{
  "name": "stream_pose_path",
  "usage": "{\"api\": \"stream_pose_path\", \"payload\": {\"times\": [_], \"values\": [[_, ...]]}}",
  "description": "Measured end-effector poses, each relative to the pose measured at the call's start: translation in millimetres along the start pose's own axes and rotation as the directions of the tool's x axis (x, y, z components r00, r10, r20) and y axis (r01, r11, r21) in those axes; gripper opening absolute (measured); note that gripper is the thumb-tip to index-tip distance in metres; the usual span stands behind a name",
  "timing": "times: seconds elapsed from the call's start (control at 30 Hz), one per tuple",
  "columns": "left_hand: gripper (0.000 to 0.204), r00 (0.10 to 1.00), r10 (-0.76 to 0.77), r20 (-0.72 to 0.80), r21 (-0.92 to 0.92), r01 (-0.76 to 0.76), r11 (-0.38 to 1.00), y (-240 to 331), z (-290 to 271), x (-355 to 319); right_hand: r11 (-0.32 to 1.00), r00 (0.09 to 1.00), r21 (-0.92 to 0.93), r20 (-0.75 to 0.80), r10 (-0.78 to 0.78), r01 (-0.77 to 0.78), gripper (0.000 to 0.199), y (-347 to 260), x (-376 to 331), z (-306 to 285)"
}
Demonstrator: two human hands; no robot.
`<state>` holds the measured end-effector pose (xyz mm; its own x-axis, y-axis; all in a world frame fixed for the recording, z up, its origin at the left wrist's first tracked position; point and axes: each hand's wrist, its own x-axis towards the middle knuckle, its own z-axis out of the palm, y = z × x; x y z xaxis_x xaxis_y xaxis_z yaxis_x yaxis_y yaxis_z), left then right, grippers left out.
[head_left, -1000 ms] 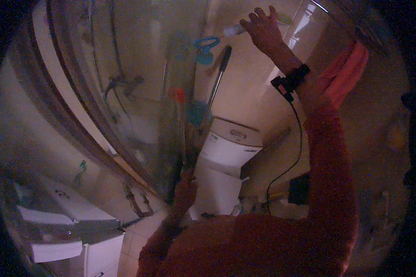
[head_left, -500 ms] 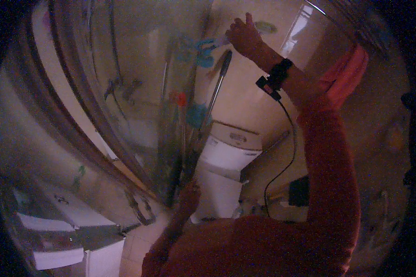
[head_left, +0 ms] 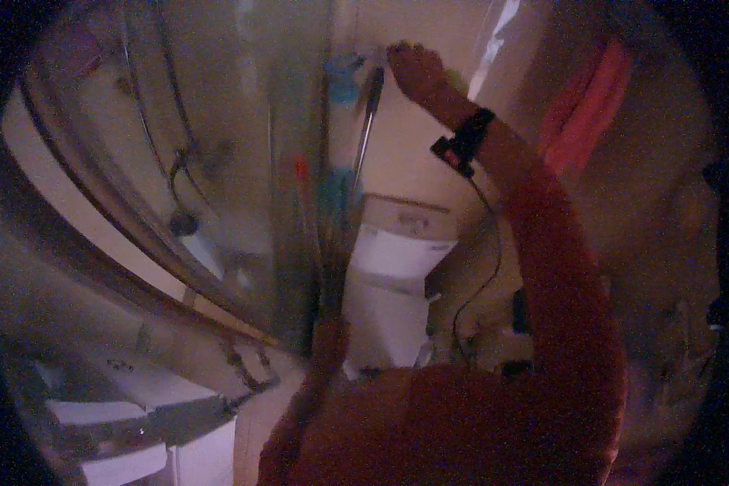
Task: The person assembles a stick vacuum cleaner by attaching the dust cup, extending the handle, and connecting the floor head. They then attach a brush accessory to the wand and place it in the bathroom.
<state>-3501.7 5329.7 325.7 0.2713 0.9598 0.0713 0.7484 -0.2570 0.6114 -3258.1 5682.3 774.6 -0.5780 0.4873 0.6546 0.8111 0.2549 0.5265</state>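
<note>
My right hand (head_left: 417,74) is raised against the beige wall, fingers bent and bunched together. Anything inside them is too dim to make out. Just left of it is the dark top of a long metal pole (head_left: 367,121), and beyond that a light-blue item (head_left: 344,79) hangs. A black strap with a small device (head_left: 460,150) is round my right wrist, and a dark cable (head_left: 494,243) runs down from it. Low in the middle, my left hand (head_left: 330,338) is beside the lower ends of the long handles. Its fingers are lost in blur and shadow.
A white toilet (head_left: 390,300) stands below my right arm. At the right hangs a pinkish-red towel (head_left: 587,113). Left are curved door rails (head_left: 121,235), a shower hose (head_left: 170,105) and a red-topped handle (head_left: 301,170). White drawer-like fronts (head_left: 125,466) are lower left.
The whole view has shifted a little. My right hand sits slightly lower in it, and its fingers, one of which stuck up before, are now closer together. My left hand has stayed low beside the handles.
</note>
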Motion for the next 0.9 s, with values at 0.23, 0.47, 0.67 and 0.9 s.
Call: {"api": "stream_pose_path", "payload": {"times": [0.23,0.47,0.67,0.9], "values": [[0.033,0.984,-0.15,-0.094,-0.304,0.115,0.946,48.4,-29.7,25.8,0.94,0.971,-0.278,0.077,0.226,-0.197,0.03,75.5,23.5,17.1],[0.031,0.984,-0.176,0.033,-0.431,0.173,0.885,111.1,-65.2,50.0,0.943,0.925,-0.092,0.186,0.331,-0.319,0.038,131.9,-6.3,7.1],[0.025,0.977,-0.209,0.05,-0.457,0.208,0.865,145.2,-59.4,65.5,0.997,0.984,-0.047,0.162,0.069,-0.062,0.025,141.9,-148.2,95.3],[0.026,0.99,-0.124,-0.071,-0.437,0.081,0.896,183.2,-27.8,44.7,0.925,0.807,0.294,0.59,0.023,-0.241,0.026,139.9,-280.5,170.9]]}}
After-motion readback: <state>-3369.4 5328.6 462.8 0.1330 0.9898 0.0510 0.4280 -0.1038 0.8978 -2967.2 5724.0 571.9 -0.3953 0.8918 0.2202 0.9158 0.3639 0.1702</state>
